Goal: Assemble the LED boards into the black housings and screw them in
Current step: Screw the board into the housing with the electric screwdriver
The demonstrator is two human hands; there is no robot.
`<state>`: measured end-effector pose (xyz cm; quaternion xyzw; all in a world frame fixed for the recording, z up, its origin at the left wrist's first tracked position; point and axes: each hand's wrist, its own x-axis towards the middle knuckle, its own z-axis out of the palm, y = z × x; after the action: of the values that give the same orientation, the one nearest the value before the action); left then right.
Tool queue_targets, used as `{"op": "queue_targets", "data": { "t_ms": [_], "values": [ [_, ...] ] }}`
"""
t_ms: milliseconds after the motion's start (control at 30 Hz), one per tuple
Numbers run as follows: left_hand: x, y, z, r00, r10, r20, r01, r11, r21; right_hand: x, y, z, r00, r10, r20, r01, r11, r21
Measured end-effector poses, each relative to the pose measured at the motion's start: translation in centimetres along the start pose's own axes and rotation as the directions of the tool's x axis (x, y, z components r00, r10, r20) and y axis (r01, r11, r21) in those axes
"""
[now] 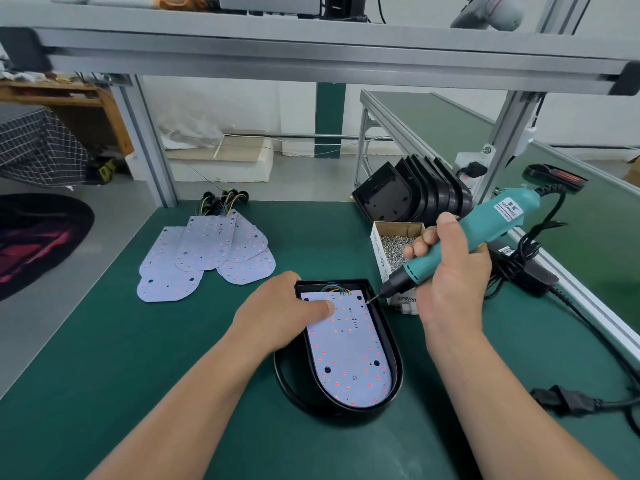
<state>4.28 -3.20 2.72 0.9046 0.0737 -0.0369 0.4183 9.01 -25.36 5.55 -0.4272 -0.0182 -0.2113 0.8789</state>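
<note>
A black D-shaped housing (393,351) lies on the green mat in front of me with a white LED board (349,355) seated inside it. My left hand (280,313) rests on the housing's left rim, its thumb pressing the board's upper part. My right hand (450,268) grips a teal electric screwdriver (485,230), tilted down to the left. Its bit tip touches the board's top right corner, with a screw there. Coloured wires show at the board's top edge.
Several loose LED boards (204,254) with wire bundles lie at the left back. An open box of screws (394,244) stands right of the housing. A stack of empty black housings (412,195) leans behind it. The screwdriver's cable and power plug (561,400) trail on the right.
</note>
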Motion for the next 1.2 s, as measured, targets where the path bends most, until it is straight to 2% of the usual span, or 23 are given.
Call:
{"op": "queue_targets", "data": {
  "t_ms": [633,800,933,1200],
  "values": [
    [-0.1,0.2,0.0,1.0,-0.008,-0.012,0.008,0.999,0.034,-0.2,0.4,1.0,0.982,-0.005,0.191,0.025,0.994,-0.102],
    [0.0,0.2,0.1,1.0,-0.011,-0.011,0.012,0.999,0.031,-0.5,0.2,1.8,0.948,0.0,0.318,0.057,0.984,-0.17],
    [0.1,0.2,0.2,1.0,-0.01,-0.004,0.01,1.0,0.013,-0.5,0.3,2.3,0.931,0.027,0.364,0.05,0.979,-0.199],
    [0.1,0.1,0.1,1.0,-0.012,0.007,0.012,1.0,-0.015,-0.7,0.0,1.7,0.866,0.068,0.495,0.02,0.985,-0.172]
  ]
}}
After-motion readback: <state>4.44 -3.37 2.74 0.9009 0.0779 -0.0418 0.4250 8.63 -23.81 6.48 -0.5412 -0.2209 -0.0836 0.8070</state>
